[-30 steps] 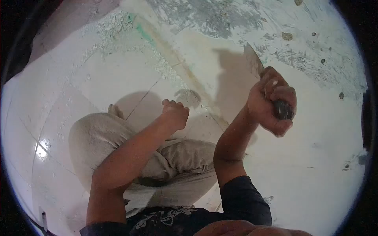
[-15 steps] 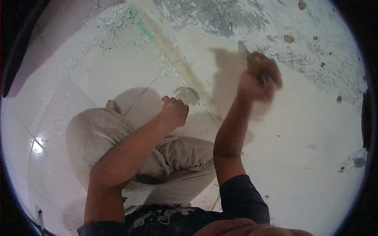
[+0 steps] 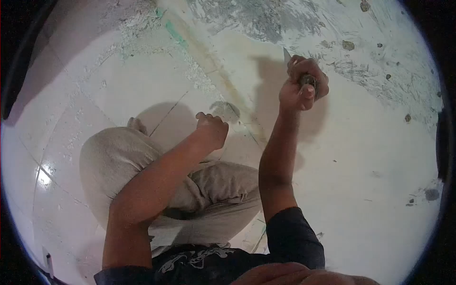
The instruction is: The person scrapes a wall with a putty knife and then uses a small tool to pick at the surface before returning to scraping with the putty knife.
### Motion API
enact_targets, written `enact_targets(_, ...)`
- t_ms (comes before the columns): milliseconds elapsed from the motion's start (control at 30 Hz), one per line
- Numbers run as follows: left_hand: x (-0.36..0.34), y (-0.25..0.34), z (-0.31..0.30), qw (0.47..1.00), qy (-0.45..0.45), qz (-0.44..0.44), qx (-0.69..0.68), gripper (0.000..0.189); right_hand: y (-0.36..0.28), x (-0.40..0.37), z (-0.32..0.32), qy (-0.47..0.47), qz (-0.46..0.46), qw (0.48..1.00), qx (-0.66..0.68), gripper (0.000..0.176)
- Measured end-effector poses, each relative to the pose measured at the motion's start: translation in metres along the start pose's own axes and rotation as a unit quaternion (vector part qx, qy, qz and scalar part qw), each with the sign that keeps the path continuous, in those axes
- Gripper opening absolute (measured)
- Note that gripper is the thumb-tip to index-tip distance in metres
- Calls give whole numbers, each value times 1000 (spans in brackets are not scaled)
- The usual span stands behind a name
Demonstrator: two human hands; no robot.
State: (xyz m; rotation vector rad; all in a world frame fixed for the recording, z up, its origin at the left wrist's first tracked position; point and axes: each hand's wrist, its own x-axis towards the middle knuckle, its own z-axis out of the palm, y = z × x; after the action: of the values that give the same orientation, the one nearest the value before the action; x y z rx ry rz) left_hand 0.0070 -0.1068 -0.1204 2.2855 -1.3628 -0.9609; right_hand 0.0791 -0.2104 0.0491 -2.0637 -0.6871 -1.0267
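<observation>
My right hand is closed round the dark handle of a scraper, whose thin pale blade points up and left. The blade tip lies near the border between smooth white plaster and a rough grey patch. Curled fingers show on my left hand, above my bent knees; whether anything is in them is hidden. A round greyish spot is just beyond that hand.
White crumbs are scattered over the floor tiles at upper left. A green mark lies beside a brownish strip. My beige trousers cover my folded legs. Dark pits dot the rough surface at upper right.
My right hand has moved slightly left with the scraper and is less blurred. My left hand has hardly moved.
</observation>
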Motion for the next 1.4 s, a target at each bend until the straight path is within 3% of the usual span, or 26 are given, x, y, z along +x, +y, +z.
enact_targets(67,3,-10,-12,999,30,-16,-3,46,-24,8,5,9,-41,998,42,63)
enact_targets(167,-2,-10,-15,1000,-6,-20,-7,46,-35,13,-2,-7,-11,994,112,66)
enact_targets(233,-1,-8,-15,1000,-3,-2,4,46,-3,12,1,-9,71,997,5,65)
enact_targets(267,0,-8,-15,1000,-14,-5,-12,47,-4,5,-1,52,37,997,53,63)
enact_targets(367,1,-8,-12,1000,-9,-28,7,44,-37,13,-5,39,-38,982,182,64)
enact_targets(433,3,-9,-10,1000,-12,-15,-4,44,1,11,4,24,74,997,-26,69)
enact_targets(500,4,-10,-15,1000,-2,-12,-7,45,-4,12,-1,-11,76,997,-12,72)
enact_targets(600,0,-12,-13,999,-29,-26,-6,47,-26,0,2,127,-58,966,219,83)
enact_targets(667,2,-9,-11,1000,-17,-13,-11,49,-7,3,10,127,141,982,-24,81)
enact_targets(700,3,-4,-11,1000,-17,-7,-7,49,-4,6,9,-5,106,994,-29,81)
enact_targets(800,-2,-9,-14,999,-18,-26,3,48,-21,0,-4,40,9,994,105,83)
enact_targets(867,-3,-14,-18,999,-21,-24,-1,48,-3,0,1,11,54,996,73,82)
enact_targets(900,-2,-8,-17,1000,-25,-9,2,48,8,3,10,9,111,993,-30,81)
enact_targets(933,-3,-2,-14,1000,-27,-2,5,48,9,4,13,4,109,993,-42,80)
enact_targets(1000,0,-8,-15,999,-19,-21,-19,46,-17,2,2,45,27,996,71,76)
enact_targets(1067,5,-11,-11,999,-18,-26,-11,46,-18,0,-6,60,2,988,139,73)
enact_targets(1133,4,-2,-4,1000,-24,-14,2,45,28,-7,2,85,112,988,69,70)
enact_targets(1200,-1,-8,-12,1000,-8,-10,-17,46,38,-19,3,68,179,973,132,67)
enact_targets(1267,-2,-12,-22,1000,-8,-25,-4,46,5,-18,13,136,67,985,81,62)
enact_targets(1300,-4,-8,-18,999,-32,-21,1,46,-8,-13,11,111,20,986,124,59)
enact_targets(1400,-4,-1,-10,1000,-14,2,-5,42,5,-18,19,173,69,982,25,63)
